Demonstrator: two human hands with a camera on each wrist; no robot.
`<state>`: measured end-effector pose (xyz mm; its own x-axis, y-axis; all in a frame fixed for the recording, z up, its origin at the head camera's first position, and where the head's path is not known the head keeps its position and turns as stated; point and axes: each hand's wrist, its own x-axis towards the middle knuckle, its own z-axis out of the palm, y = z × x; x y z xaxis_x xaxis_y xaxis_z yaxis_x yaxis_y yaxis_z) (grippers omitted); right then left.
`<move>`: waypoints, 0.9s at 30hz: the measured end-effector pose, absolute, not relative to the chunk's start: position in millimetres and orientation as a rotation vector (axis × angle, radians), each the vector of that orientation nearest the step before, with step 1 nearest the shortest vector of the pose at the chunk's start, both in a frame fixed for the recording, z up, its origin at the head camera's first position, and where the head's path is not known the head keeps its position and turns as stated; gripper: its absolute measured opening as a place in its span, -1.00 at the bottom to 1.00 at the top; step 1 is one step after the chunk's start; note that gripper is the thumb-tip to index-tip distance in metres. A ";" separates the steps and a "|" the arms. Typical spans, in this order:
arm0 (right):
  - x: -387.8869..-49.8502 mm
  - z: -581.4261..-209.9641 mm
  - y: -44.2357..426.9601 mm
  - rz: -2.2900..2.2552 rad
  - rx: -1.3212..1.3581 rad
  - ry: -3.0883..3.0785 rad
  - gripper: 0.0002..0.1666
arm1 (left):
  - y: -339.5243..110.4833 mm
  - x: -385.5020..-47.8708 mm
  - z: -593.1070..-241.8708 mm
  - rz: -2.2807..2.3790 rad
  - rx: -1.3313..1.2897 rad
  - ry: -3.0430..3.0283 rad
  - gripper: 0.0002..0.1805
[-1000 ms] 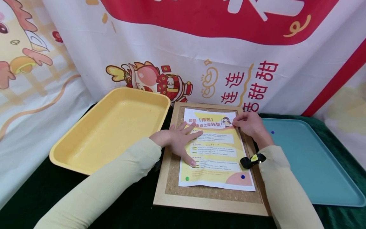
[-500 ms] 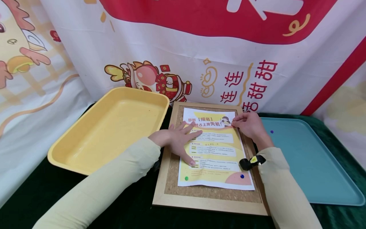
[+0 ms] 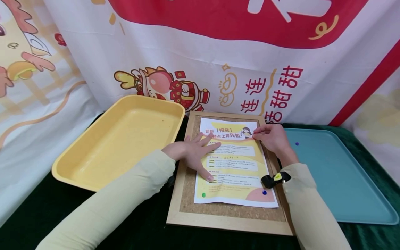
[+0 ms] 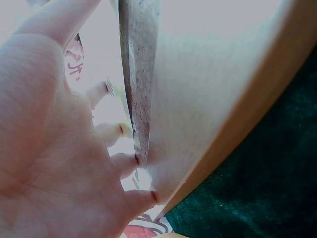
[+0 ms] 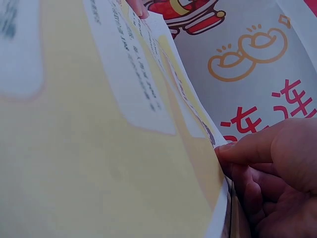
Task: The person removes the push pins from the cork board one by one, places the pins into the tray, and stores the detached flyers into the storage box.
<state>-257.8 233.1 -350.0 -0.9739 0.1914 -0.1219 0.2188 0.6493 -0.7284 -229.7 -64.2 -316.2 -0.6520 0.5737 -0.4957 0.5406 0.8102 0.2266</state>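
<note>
A printed yellow-and-white flyer (image 3: 231,163) lies on a wood-framed cork board (image 3: 231,211). On its lower part sit a green pushpin (image 3: 203,195) at the left and a dark blue pushpin (image 3: 264,192) at the right. My left hand (image 3: 197,153) rests on the flyer's left side with fingers spread; the left wrist view shows the palm (image 4: 54,153) beside the board's frame. At the flyer's upper right edge, my right hand (image 3: 274,138) pinches the paper between thumb and curled index finger. The right wrist view shows that grip, and whether a pin is inside it stays hidden.
A yellow tray (image 3: 93,152) stands left of the board. On the right lies a blue-green tray (image 3: 337,180) with a small purple pushpin (image 3: 297,143) in it. Dark green cloth (image 3: 137,222) covers the table, and a printed curtain (image 3: 193,45) hangs behind.
The view has shifted very slightly. My right hand has turned a little at the wrist while staying at the flyer's edge. My left hand keeps its place on the paper.
</note>
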 end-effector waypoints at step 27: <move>-255.3 -344.0 236.1 -1.299 0.447 2.780 -0.64 | -63.6 -228.5 -315.3 0.084 0.830 2.436 0.38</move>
<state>-255.3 236.1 -344.0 -0.9576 0.2410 -0.1575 0.2755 0.6076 -0.7449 -228.5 -63.6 -315.3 -0.6519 0.5799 -0.4885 0.5450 0.8063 0.2299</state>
